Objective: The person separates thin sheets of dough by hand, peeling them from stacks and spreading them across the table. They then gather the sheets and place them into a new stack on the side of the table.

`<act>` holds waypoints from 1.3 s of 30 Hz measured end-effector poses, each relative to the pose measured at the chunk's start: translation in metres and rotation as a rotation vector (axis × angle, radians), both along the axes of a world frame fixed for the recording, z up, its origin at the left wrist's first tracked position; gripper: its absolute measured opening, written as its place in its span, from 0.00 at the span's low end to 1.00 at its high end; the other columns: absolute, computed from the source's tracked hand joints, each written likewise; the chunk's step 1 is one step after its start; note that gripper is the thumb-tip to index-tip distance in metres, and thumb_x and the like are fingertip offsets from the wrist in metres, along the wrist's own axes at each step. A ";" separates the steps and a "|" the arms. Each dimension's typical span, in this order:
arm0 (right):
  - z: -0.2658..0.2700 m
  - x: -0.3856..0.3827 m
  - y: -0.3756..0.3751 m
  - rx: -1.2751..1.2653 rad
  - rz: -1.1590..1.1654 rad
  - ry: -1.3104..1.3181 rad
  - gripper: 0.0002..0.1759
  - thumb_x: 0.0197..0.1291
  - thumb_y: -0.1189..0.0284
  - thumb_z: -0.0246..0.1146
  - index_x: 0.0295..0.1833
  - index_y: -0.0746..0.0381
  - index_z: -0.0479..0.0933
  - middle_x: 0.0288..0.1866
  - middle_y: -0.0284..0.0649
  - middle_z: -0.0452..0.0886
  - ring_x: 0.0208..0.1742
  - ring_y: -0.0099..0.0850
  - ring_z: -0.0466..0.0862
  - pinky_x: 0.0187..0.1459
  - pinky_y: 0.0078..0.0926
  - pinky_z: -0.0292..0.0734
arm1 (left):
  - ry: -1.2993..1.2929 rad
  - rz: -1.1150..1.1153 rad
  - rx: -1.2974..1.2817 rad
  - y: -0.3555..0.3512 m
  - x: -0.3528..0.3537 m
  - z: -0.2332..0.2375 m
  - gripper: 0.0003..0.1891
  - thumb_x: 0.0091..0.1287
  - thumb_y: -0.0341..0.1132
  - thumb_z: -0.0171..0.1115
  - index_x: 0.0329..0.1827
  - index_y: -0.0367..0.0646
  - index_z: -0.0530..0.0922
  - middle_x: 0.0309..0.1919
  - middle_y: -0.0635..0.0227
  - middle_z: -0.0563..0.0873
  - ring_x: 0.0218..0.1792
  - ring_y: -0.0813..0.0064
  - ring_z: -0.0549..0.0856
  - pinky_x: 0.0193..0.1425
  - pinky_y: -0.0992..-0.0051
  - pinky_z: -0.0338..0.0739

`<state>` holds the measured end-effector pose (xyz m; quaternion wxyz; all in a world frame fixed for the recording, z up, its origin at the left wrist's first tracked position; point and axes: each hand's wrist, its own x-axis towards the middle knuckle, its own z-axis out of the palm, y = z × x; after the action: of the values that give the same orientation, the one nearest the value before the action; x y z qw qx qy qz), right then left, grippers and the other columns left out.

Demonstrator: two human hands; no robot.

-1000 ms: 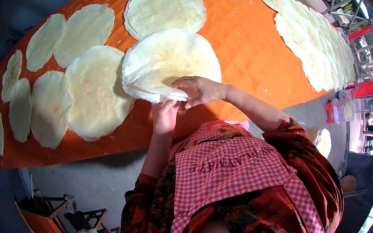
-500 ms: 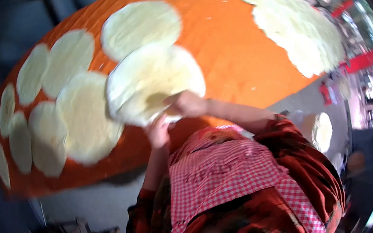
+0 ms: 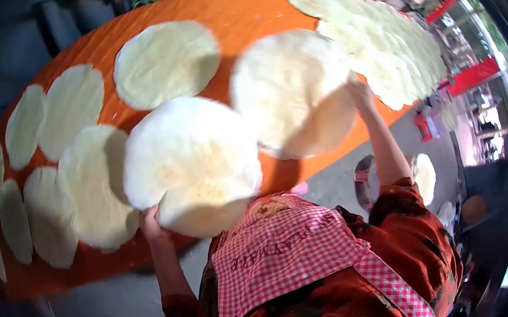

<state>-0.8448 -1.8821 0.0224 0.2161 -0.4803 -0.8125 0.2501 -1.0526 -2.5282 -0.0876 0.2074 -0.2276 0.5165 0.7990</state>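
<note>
My left hand (image 3: 149, 222) grips the lower left edge of a stack of round pale flatbreads (image 3: 190, 160), held up above the near edge of the orange cloth (image 3: 254, 14). My right hand (image 3: 359, 90) holds a single round flatbread (image 3: 290, 89) by its right rim, spread out over the cloth to the right of the stack. The two pieces are apart. Most of each hand is hidden behind the bread it holds.
Several flatbreads (image 3: 164, 61) lie flat on the cloth at left and centre. A row of overlapping flatbreads (image 3: 386, 45) runs along the right side. I wear a red checked apron (image 3: 291, 243). Red stands (image 3: 471, 75) are at far right.
Both hands held one stack together before. My right hand has pulled one flatbread off and swung it right; my left hand has drawn the stack nearer and lower.
</note>
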 end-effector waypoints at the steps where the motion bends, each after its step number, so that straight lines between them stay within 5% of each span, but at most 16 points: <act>1: -0.014 0.031 0.017 -0.138 -0.032 -0.030 0.19 0.50 0.58 0.65 0.34 0.66 0.80 0.26 0.40 0.80 0.31 0.26 0.79 0.32 0.30 0.74 | -0.075 0.000 -0.023 -0.009 -0.002 -0.017 0.26 0.59 0.29 0.57 0.63 0.32 0.66 0.55 0.54 0.77 0.53 0.57 0.79 0.56 0.62 0.76; 2: -0.019 0.045 0.016 -0.237 -0.183 -0.255 0.22 0.51 0.59 0.64 0.41 0.67 0.79 0.32 0.48 0.83 0.36 0.35 0.83 0.38 0.36 0.77 | -0.112 0.021 0.209 -0.014 0.000 -0.011 0.25 0.62 0.31 0.55 0.63 0.33 0.66 0.57 0.55 0.76 0.56 0.58 0.78 0.59 0.60 0.73; 5: -0.041 0.045 -0.035 0.491 -0.122 -0.283 0.27 0.53 0.66 0.67 0.56 0.67 0.72 0.51 0.54 0.78 0.54 0.48 0.78 0.55 0.41 0.72 | -0.089 -0.226 0.721 -0.015 0.006 -0.010 0.26 0.67 0.35 0.50 0.67 0.36 0.62 0.62 0.57 0.73 0.62 0.58 0.73 0.67 0.58 0.65; 7: 0.003 -0.018 -0.151 0.281 0.204 -0.042 0.24 0.53 0.78 0.64 0.57 0.65 0.71 0.52 0.50 0.79 0.54 0.44 0.78 0.54 0.35 0.73 | -0.110 -0.269 0.339 -0.006 0.022 0.005 0.27 0.66 0.32 0.53 0.68 0.36 0.61 0.62 0.58 0.73 0.63 0.60 0.73 0.68 0.59 0.64; 8: -0.056 -0.028 -0.155 -0.054 0.445 0.014 0.24 0.54 0.80 0.61 0.59 0.64 0.70 0.52 0.49 0.79 0.51 0.42 0.79 0.51 0.34 0.74 | -0.041 -0.306 0.326 0.003 0.025 0.014 0.27 0.65 0.31 0.53 0.68 0.35 0.60 0.63 0.57 0.72 0.63 0.60 0.72 0.68 0.60 0.64; 9: -0.028 -0.058 -0.241 -0.659 0.588 0.158 0.28 0.54 0.76 0.62 0.63 0.64 0.68 0.54 0.49 0.78 0.51 0.41 0.80 0.51 0.33 0.75 | 0.029 -0.345 0.315 0.014 0.027 0.024 0.28 0.65 0.31 0.53 0.68 0.34 0.60 0.64 0.57 0.72 0.64 0.60 0.71 0.69 0.61 0.63; 10: -0.002 -0.076 -0.305 -0.770 0.779 -0.132 0.35 0.54 0.68 0.66 0.67 0.64 0.64 0.59 0.50 0.75 0.56 0.41 0.78 0.55 0.33 0.73 | 0.098 -0.384 0.308 0.026 0.028 0.035 0.28 0.65 0.31 0.53 0.69 0.33 0.59 0.64 0.57 0.71 0.65 0.61 0.70 0.69 0.62 0.63; 13: 0.033 -0.109 -0.417 -0.339 1.201 -0.340 0.52 0.50 0.55 0.68 0.72 0.68 0.50 0.66 0.60 0.65 0.61 0.53 0.73 0.62 0.37 0.69 | 0.070 -0.377 0.291 0.057 0.026 0.076 0.29 0.66 0.32 0.55 0.70 0.44 0.56 0.59 0.61 0.71 0.60 0.66 0.72 0.59 0.65 0.72; 14: 0.024 -0.117 -0.432 -0.247 1.172 -0.246 0.41 0.54 0.60 0.65 0.66 0.72 0.58 0.56 0.61 0.74 0.51 0.54 0.79 0.52 0.39 0.75 | 0.140 -0.396 0.251 0.067 0.026 0.086 0.27 0.67 0.34 0.55 0.68 0.45 0.57 0.58 0.62 0.71 0.59 0.68 0.72 0.57 0.65 0.73; 18: 0.006 -0.146 -0.402 -0.399 1.076 -0.126 0.16 0.56 0.69 0.60 0.46 0.68 0.72 0.25 0.56 0.78 0.30 0.54 0.80 0.34 0.43 0.75 | 0.144 -0.396 0.334 0.082 0.023 0.101 0.23 0.71 0.47 0.52 0.63 0.45 0.61 0.56 0.62 0.70 0.56 0.68 0.73 0.53 0.59 0.77; 23: 0.047 -0.199 -0.318 -0.341 1.196 -0.033 0.10 0.56 0.70 0.59 0.35 0.68 0.76 0.25 0.48 0.77 0.28 0.36 0.78 0.36 0.32 0.74 | 0.228 -0.248 0.149 0.091 0.024 0.077 0.22 0.69 0.47 0.55 0.59 0.43 0.67 0.53 0.60 0.75 0.51 0.65 0.78 0.53 0.62 0.77; 29: 0.192 -0.219 -0.131 -0.617 0.589 0.306 0.16 0.51 0.73 0.63 0.46 0.70 0.77 0.35 0.40 0.82 0.36 0.28 0.82 0.42 0.26 0.77 | 0.505 -0.132 -0.135 0.093 0.002 0.016 0.11 0.68 0.36 0.58 0.48 0.41 0.75 0.44 0.67 0.82 0.42 0.73 0.81 0.45 0.74 0.77; 33: 0.106 -0.194 0.029 -0.412 0.571 0.304 0.19 0.54 0.66 0.63 0.46 0.69 0.77 0.37 0.43 0.83 0.33 0.31 0.84 0.36 0.30 0.78 | 0.967 -0.293 -0.828 0.101 -0.011 -0.013 0.06 0.64 0.32 0.59 0.41 0.41 0.75 0.40 0.62 0.80 0.41 0.65 0.80 0.45 0.68 0.75; 35: 0.055 -0.185 0.062 -0.653 0.190 0.346 0.21 0.52 0.64 0.66 0.45 0.69 0.76 0.39 0.45 0.83 0.34 0.36 0.83 0.36 0.34 0.76 | 1.265 -0.410 -1.134 0.096 -0.013 -0.029 0.05 0.63 0.31 0.58 0.40 0.42 0.75 0.39 0.60 0.79 0.41 0.60 0.79 0.46 0.64 0.75; 37: -0.062 -0.175 0.120 0.033 -0.144 0.081 0.24 0.49 0.60 0.68 0.43 0.70 0.76 0.40 0.48 0.82 0.38 0.42 0.82 0.39 0.39 0.75 | 1.258 -0.487 -1.196 0.102 -0.012 -0.020 0.05 0.63 0.31 0.57 0.39 0.42 0.75 0.38 0.58 0.78 0.41 0.55 0.77 0.44 0.61 0.74; 39: -0.066 -0.179 0.034 0.389 -0.177 -0.020 0.26 0.48 0.62 0.69 0.46 0.70 0.75 0.39 0.45 0.81 0.42 0.41 0.81 0.43 0.37 0.75 | 1.264 -0.484 -1.250 0.104 -0.013 -0.020 0.05 0.63 0.32 0.57 0.39 0.42 0.75 0.38 0.58 0.78 0.41 0.56 0.77 0.43 0.61 0.74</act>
<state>-1.0241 -1.8482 -0.0440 0.3178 -0.5015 -0.8022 0.0637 -1.0658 -2.4237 -0.1080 -0.1126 0.2948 0.9051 0.2851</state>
